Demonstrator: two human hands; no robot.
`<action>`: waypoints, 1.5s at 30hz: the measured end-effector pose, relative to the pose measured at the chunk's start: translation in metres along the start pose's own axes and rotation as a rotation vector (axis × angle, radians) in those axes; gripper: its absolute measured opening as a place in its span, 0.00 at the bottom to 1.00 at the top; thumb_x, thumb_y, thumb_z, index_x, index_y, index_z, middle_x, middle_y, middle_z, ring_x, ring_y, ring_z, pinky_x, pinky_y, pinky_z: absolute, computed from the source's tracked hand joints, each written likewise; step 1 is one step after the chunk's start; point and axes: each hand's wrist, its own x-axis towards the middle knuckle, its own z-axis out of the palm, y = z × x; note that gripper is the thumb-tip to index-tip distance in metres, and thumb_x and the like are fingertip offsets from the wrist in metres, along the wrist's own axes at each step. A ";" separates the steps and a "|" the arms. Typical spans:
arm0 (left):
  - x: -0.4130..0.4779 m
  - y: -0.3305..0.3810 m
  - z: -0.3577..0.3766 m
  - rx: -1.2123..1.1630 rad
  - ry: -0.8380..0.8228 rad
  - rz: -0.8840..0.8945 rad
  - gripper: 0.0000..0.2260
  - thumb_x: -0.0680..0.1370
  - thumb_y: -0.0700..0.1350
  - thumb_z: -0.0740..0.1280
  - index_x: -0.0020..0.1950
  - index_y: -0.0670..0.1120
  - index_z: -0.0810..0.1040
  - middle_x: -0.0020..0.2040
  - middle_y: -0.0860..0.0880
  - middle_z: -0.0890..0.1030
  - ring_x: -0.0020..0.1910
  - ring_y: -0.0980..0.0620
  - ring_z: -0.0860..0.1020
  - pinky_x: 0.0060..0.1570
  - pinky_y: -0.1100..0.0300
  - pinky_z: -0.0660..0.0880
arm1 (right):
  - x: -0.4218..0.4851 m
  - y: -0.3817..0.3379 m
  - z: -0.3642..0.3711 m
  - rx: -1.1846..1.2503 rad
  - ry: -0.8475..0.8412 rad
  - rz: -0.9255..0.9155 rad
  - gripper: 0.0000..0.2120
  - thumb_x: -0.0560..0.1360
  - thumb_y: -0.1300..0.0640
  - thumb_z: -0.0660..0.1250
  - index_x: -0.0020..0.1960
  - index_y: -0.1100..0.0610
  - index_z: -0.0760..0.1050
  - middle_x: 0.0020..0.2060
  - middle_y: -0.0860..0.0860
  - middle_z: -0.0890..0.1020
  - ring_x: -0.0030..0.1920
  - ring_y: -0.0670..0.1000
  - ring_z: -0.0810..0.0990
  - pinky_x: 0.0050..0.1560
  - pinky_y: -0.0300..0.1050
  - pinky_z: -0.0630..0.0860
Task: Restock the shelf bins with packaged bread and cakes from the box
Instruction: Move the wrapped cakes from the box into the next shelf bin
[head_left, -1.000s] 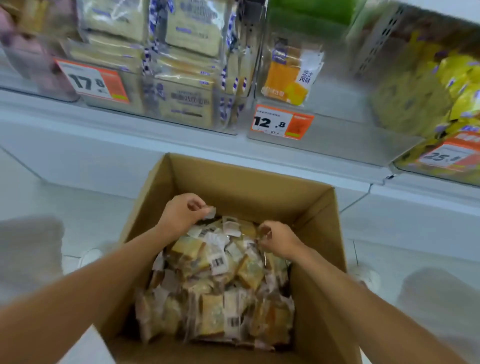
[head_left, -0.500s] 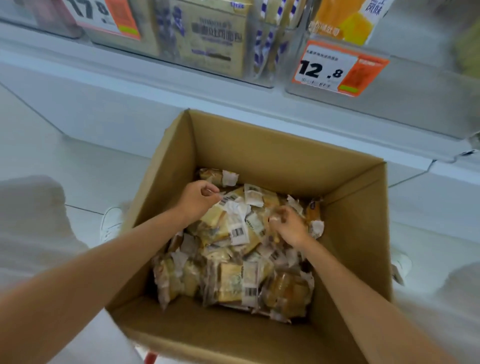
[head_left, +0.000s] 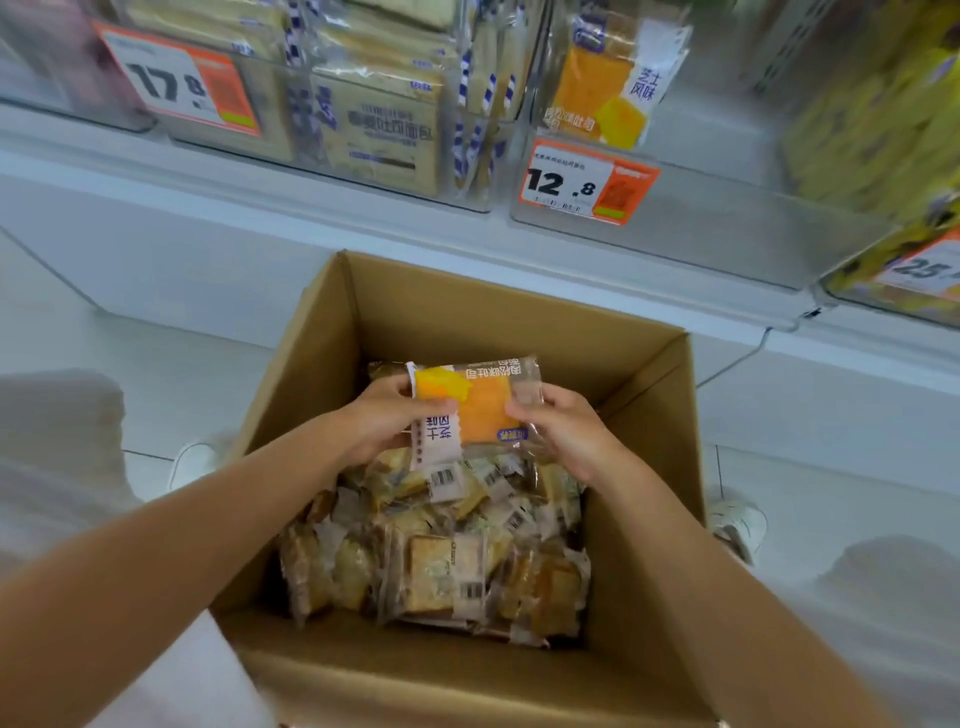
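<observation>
An open cardboard box (head_left: 467, 306) stands on the floor below the shelf, holding several clear-wrapped bread packs (head_left: 441, 566). Above the pile, an orange bread pack (head_left: 480, 405) is held flat between both hands. My left hand (head_left: 387, 421) grips its left end and my right hand (head_left: 563, 431) grips its right end. On the shelf above, a clear bin (head_left: 691, 228) with a 12.8 price tag (head_left: 584, 182) holds one matching orange pack (head_left: 602, 88) standing at its left side.
To the left, a bin with a 17.8 tag (head_left: 182, 78) is packed with cream toast packs (head_left: 384, 130). A bin of yellow packs (head_left: 883, 119) sits at the right. A white shelf edge (head_left: 311, 192) runs across. White shoes (head_left: 737, 525) flank the box.
Both hands were digging in the pile of packs. They have since lifted an orange bread pack out and hold it above the pile. The camera tilted back up toward the shelf.
</observation>
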 end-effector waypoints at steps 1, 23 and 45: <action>-0.001 0.000 0.001 0.095 0.016 0.043 0.26 0.69 0.42 0.79 0.64 0.48 0.75 0.56 0.47 0.83 0.55 0.48 0.81 0.59 0.49 0.77 | -0.001 -0.003 -0.001 -0.042 0.004 -0.053 0.12 0.71 0.61 0.75 0.53 0.57 0.81 0.50 0.58 0.84 0.47 0.56 0.83 0.57 0.61 0.76; -0.025 -0.019 -0.026 -0.036 -0.167 -0.267 0.34 0.73 0.24 0.65 0.73 0.51 0.66 0.68 0.40 0.71 0.59 0.39 0.79 0.47 0.47 0.82 | -0.009 0.026 0.025 -0.686 -0.006 -0.291 0.07 0.77 0.57 0.68 0.54 0.52 0.78 0.49 0.46 0.80 0.48 0.44 0.78 0.47 0.38 0.75; -0.020 -0.028 -0.044 -0.127 0.190 0.076 0.10 0.80 0.40 0.65 0.62 0.43 0.74 0.40 0.49 0.83 0.31 0.58 0.80 0.29 0.63 0.75 | 0.027 0.122 0.010 -0.465 -0.118 0.108 0.26 0.74 0.44 0.71 0.68 0.53 0.72 0.63 0.44 0.73 0.67 0.47 0.70 0.66 0.44 0.69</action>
